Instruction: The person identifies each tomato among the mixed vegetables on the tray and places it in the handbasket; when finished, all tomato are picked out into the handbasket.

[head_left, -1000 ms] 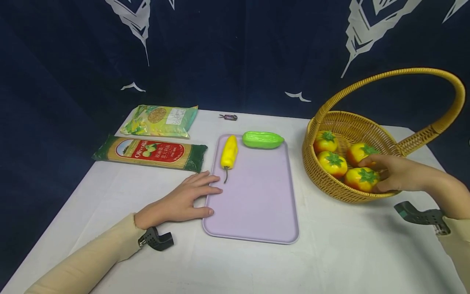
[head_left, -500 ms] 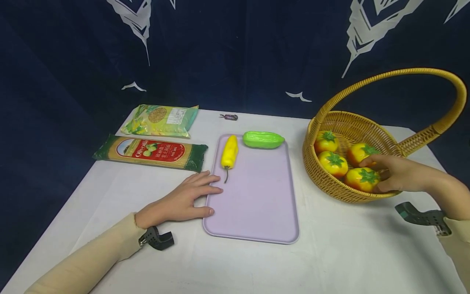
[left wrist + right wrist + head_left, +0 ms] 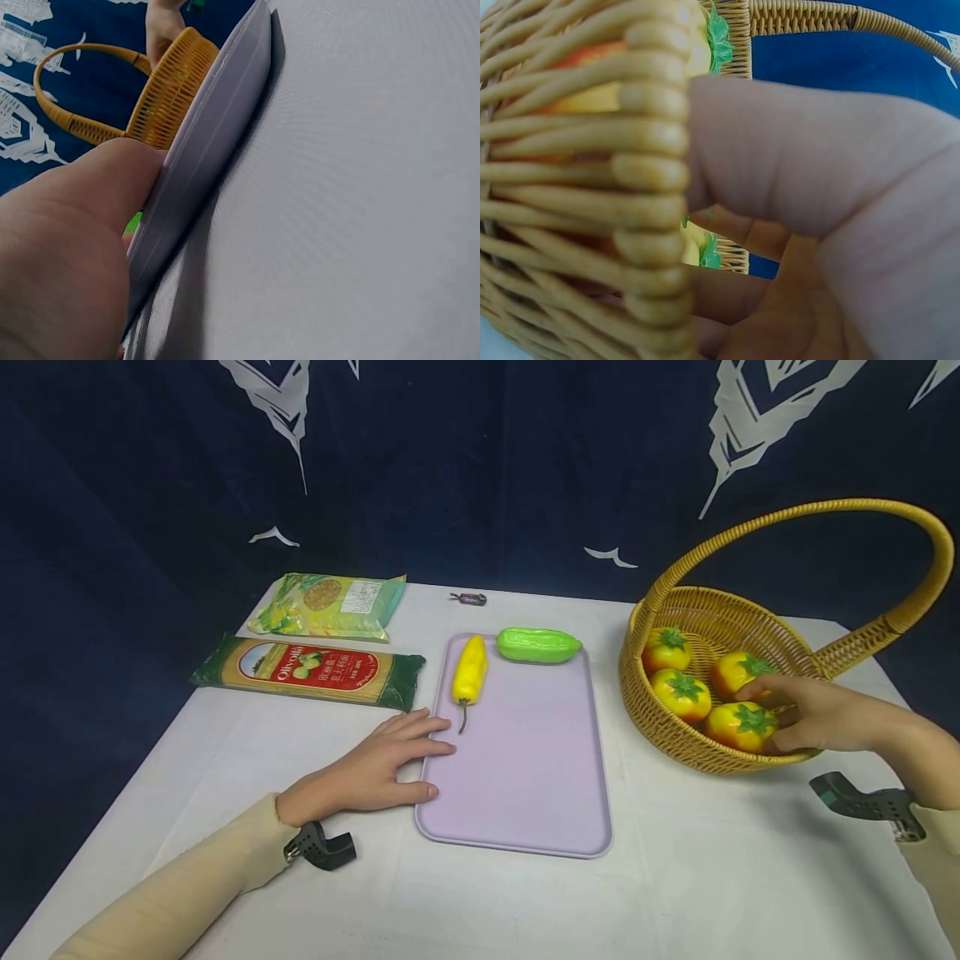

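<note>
In the head view my left hand (image 3: pixel 369 767) lies with spread fingers over the left edge of a lilac tray (image 3: pixel 525 785); its thumb shows against the tray's rim in the left wrist view. On the tray are a yellow pepper (image 3: pixel 469 672) with a stem and, across the back rim, a green cucumber-like vegetable (image 3: pixel 538 645). My right hand (image 3: pixel 828 714) reaches over the near right rim of a wicker basket (image 3: pixel 651 727), fingers loosely curved beside yellow-red fruits (image 3: pixel 740 727) with green leafy tops, persimmon- or tomato-like. Some of its fingertips are hidden.
Left of the tray lie a spaghetti packet (image 3: pixel 315 672) and, behind it, a green-yellow food bag (image 3: pixel 330 607). A small wrapped candy (image 3: pixel 469 599) lies near the table's back edge. The basket's tall handle (image 3: pixel 825 508) arches above it. A dark curtain (image 3: pixel 480 468) hangs behind.
</note>
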{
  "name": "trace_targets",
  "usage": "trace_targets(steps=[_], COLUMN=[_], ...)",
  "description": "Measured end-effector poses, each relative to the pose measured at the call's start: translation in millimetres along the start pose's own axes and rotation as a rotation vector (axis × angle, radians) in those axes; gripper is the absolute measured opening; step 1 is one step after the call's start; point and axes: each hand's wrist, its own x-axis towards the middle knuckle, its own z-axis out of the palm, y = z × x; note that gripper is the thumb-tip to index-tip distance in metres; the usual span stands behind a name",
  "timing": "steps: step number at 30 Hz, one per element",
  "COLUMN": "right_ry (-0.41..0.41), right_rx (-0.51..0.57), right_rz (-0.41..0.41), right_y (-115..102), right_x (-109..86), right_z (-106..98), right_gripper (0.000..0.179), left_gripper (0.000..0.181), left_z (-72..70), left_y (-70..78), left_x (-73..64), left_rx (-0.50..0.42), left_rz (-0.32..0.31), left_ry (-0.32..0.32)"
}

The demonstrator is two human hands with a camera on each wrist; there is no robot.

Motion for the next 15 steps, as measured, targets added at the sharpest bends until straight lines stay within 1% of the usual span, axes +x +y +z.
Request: trace_targets(steps=[5, 15], right_ry=[0.005, 0.025], right_rx=[-0.002, -0.031], right_rz=[-0.003, 0.026], right_y=[1.9, -2.2], right_x=[0.2, -3.8], right_z=[-0.9, -3.7], right_gripper=[0.064, 0.062], left_gripper=[0.05, 0.05], left_z=[-0.6, -0.2], left_y=[1.2, -0.2], left_x=[0.6, 0.0], left_rx=[-0.004, 0.009], left_rz=[-0.004, -0.003], left_ry=[0.0, -0.005])
